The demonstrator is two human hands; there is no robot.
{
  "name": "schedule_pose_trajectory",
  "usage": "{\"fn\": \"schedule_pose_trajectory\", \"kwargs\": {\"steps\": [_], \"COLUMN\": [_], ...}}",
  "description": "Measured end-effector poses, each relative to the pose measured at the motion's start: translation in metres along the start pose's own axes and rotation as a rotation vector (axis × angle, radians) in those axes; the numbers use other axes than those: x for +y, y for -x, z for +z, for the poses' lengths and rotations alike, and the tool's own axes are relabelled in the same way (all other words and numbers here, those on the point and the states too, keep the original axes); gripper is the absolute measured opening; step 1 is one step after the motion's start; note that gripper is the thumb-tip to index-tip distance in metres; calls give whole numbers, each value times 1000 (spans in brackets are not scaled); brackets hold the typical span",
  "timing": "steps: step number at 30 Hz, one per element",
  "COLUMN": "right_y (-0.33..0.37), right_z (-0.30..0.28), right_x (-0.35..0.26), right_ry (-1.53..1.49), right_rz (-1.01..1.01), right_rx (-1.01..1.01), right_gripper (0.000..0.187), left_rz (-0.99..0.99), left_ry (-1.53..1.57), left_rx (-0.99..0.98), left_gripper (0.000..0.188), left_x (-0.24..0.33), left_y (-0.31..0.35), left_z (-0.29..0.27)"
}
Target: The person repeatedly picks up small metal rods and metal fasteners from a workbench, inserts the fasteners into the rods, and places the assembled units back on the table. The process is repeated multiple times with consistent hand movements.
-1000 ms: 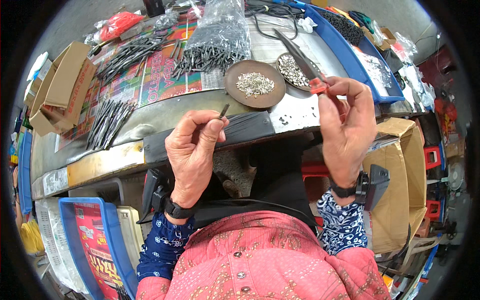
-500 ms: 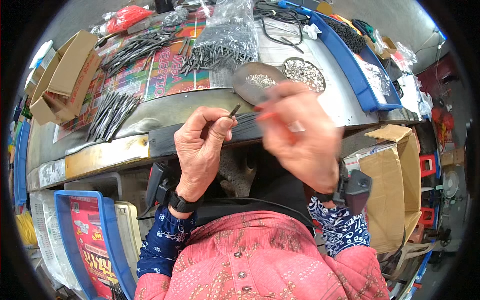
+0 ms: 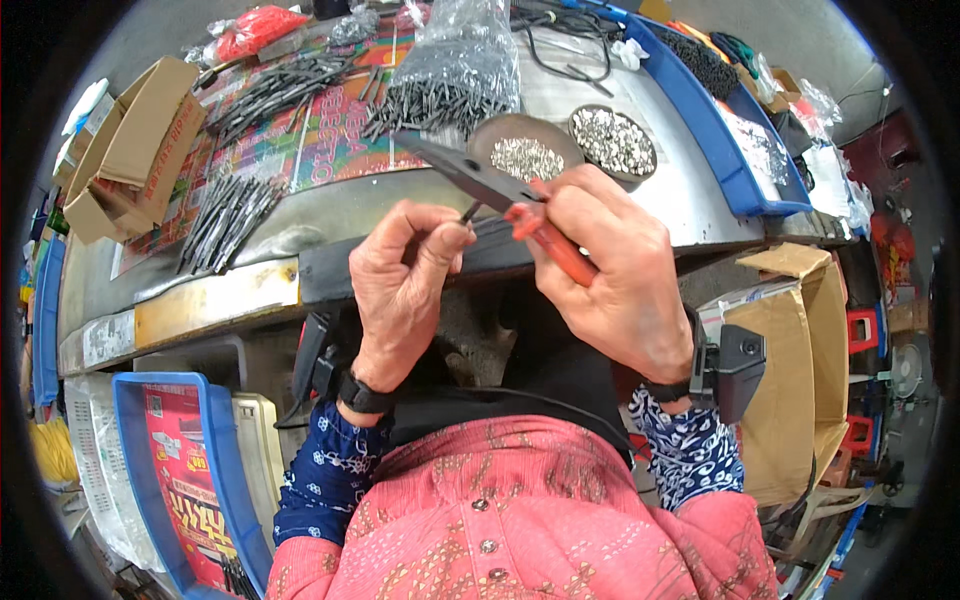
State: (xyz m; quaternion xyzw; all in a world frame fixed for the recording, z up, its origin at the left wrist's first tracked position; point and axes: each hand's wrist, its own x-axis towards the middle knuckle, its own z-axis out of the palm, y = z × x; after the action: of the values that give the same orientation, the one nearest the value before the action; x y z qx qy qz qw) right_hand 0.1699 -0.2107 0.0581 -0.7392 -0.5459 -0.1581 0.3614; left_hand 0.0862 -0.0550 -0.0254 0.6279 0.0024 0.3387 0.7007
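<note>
My left hand [image 3: 400, 285] is closed, thumb and forefinger pinching a short, thin dark rod [image 3: 470, 212] whose tip points up. My right hand [image 3: 620, 265] grips red-handled pliers [image 3: 482, 180], their long dark jaws reaching left over the rod. Whether the pliers touch the rod I cannot tell. Just beyond the hands, a shallow brown dish [image 3: 485, 137] holds many small silvery pieces. Right of it stands a dark round dish [image 3: 654, 165] full of whitish metal bits. Thin black rods [image 3: 232, 222] lie in a bunch at the left of the table.
More black rods [image 3: 290, 90] are heaped farther back, beside a clear plastic bag [image 3: 465, 45] of short dark pieces. A long blue tray [image 3: 700, 120] bounds the right side. Cardboard boxes [image 3: 135, 150] stand left and below right; a blue crate [image 3: 130, 460] sits low at left.
My right hand has stopped its blurred motion; the pliers now show clearly, their jaws over the rod at my left fingertips. My left hand has stayed nearly in place.
</note>
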Motion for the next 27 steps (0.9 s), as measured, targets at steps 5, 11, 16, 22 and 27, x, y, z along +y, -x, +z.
{"fn": "schedule_pose_trajectory", "kwargs": {"steps": [5,11,16,22,27], "right_y": [9,39,63,69,62], "right_z": [-20,-39,-42,-39,-36], "right_x": [17,85,138,173,172], "right_ry": [115,434,668,870,951], "right_rz": [224,623,732,758,751], "right_rx": [240,298,231,139,116], "right_gripper": [11,20,25,28,32], "left_rz": [9,-25,-72,-119,-122], "left_ry": [93,119,0,-126,-236], "left_rx": [6,21,-2,-23,-33], "left_gripper": [13,12,13,11,12], "left_x": [-2,8,18,26,30], "left_y": [-6,-1,4,12,13], "left_z": [-1,-1,-3,0,2]}}
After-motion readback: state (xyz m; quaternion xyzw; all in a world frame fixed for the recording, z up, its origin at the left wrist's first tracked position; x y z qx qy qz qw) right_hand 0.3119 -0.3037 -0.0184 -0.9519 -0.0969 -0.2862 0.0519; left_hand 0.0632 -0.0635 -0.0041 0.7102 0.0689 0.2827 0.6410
